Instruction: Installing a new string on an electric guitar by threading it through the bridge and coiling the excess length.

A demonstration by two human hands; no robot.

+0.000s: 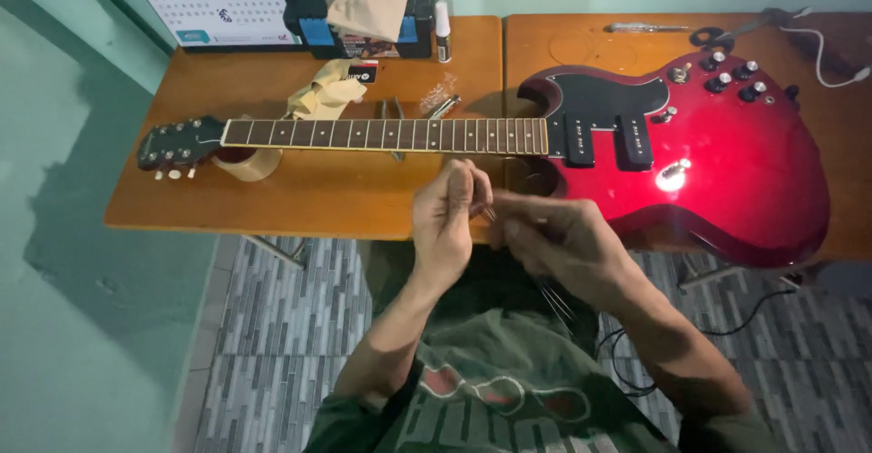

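Thin guitar strings (554, 300), a small bundle of fine wires, run from between the two hands down toward the person's lap, in front of the near edge of the table (309, 194). The left hand (445, 221) is raised with fingers curled together, pinching the upper end of the strings at its fingertips; the right hand (554, 240) lies just beside it, fingers closed around the same bundle, the two hands nearly touching. Both hover over the table edge, above the person's green shirt (490, 380). Directly behind the hands lies a red electric guitar (727, 172) flat on the table, body to the right, its neck (381, 133) stretching left to the headstock (177, 144), which rests on a roll of tape (250, 164). The fretboard appears bare of strings. Beyond the neck lie a yellow cloth (322, 94), small metal tools (440, 103), a small white bottle (442, 31), a dark box (363, 17) with a crumpled cloth on it, and a desk calendar (213, 4). At the far right are a screwdriver (645, 27), a pair of cutters (727, 34) and a white cable (831, 63). The guitar body overhangs the near table edge at the right. Open room remains over the tiled floor (282, 326) to the left of the person, bounded by a green wall (82, 235).
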